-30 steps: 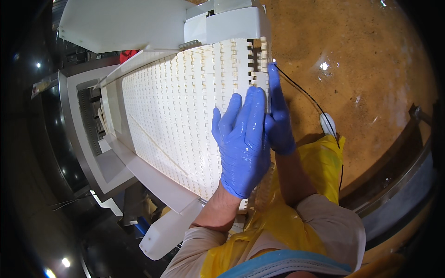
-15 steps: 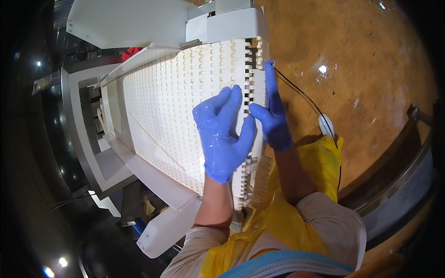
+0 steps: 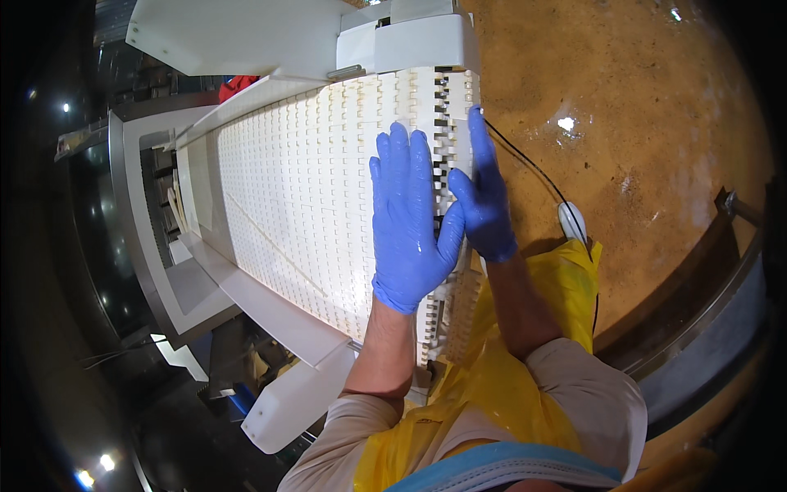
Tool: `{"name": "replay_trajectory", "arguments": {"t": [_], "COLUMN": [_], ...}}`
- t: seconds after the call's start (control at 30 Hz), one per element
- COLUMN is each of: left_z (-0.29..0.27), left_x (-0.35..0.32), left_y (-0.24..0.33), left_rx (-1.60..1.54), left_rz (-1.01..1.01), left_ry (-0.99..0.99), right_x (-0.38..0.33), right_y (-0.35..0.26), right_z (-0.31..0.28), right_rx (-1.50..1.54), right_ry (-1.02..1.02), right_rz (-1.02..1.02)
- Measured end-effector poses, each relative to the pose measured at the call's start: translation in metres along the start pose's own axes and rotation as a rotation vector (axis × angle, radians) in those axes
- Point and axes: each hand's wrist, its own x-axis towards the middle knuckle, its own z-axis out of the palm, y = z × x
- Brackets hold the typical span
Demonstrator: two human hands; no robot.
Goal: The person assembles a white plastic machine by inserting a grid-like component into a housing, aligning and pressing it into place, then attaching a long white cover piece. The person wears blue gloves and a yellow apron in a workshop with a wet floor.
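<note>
The head view is hiding some fingers of the right hand (image 3: 490, 215) at the end of the white belt (image 3: 299, 176); whether it is gripping cannot be told. The belt is stretching leftward before the person. The left hand (image 3: 408, 220) is lying flat on it, thumb spread, fingers straight where half a second earlier they were curling.

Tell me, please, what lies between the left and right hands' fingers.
Between the left hand and right hand, at their fingers, the head view shows white belt and its toothed, gapped seam.
</note>
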Motion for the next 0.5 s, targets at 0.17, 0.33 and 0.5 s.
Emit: {"name": "replay_trajectory", "arguments": {"t": [0.17,0.33,0.5], "left_z": [0.001,0.004,0.007], "left_x": [0.003,0.003,0.007], "left_y": [0.004,0.008,0.022], "left_rx": [0.059,0.127,0.214], "left_rz": [-0.023,-0.011,-0.057], "left_ry": [-0.035,-0.038,-0.075], "right_x": [0.004,0.004,0.009], "right_y": [-0.007,-0.004,0.000], "right_z": [0.007,0.007,0.004], "right_rx": [0.327,0.399,0.330], "right_ry": [0.051,0.041,0.020], "right_rz": [0.160,0.184,0.166]}}
